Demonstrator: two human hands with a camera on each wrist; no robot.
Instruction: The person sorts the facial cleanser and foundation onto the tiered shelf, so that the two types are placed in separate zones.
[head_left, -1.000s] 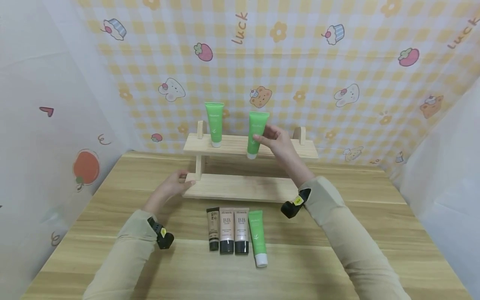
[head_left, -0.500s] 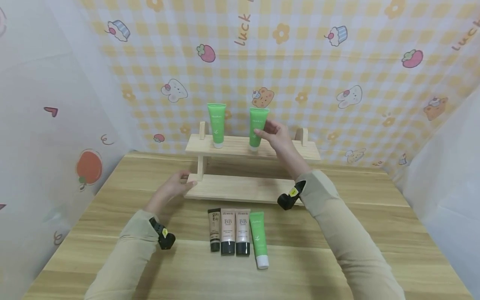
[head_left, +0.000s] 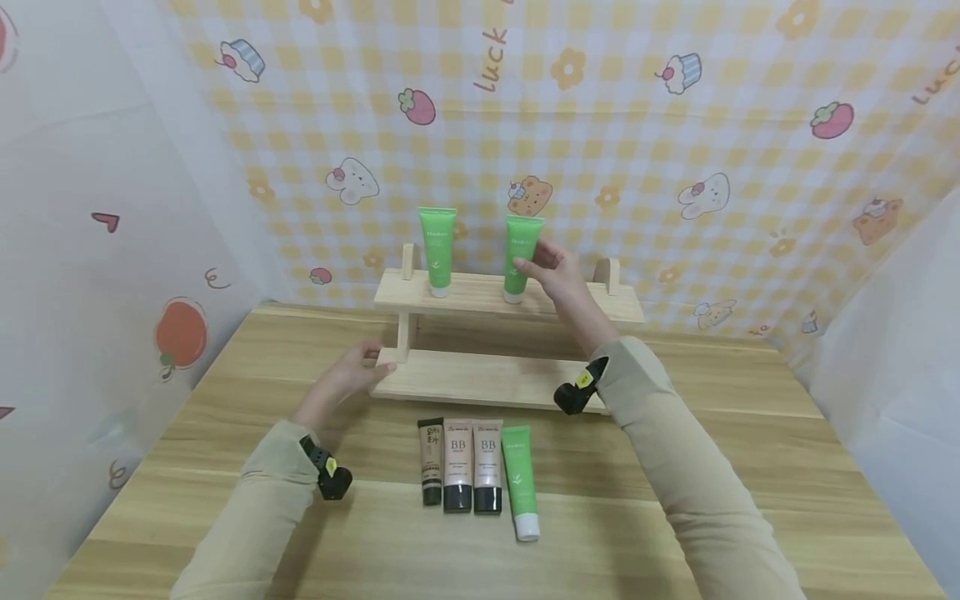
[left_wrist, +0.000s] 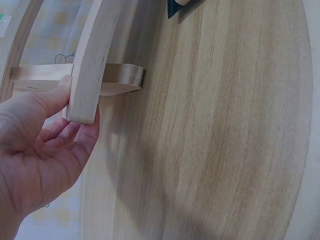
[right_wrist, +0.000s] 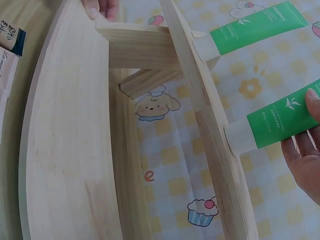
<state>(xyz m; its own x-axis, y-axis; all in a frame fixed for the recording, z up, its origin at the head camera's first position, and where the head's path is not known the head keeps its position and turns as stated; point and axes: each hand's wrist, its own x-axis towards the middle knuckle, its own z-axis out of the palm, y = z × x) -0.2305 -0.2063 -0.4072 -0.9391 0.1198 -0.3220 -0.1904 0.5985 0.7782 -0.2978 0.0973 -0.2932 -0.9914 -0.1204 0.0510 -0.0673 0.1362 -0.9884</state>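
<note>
My right hand pinches a green tube with a white cap. That tube stands cap-down on the upper board of a two-tier wooden shelf; in the right wrist view its cap meets the board's edge. A second green tube stands upright to the left on the same board, untouched. At the lower board's left end, my left hand grips the wood, thumb on top and fingers beneath, as the left wrist view of the hand shows.
On the table before the shelf lie a small brown tube, two BB cream tubes with black caps, and another green tube. A patterned cloth hangs close behind the shelf.
My right hand has lowered the green tube from in front of the upper board onto it and straightened it. The left hand keeps its grip. The head view has shifted slightly.
</note>
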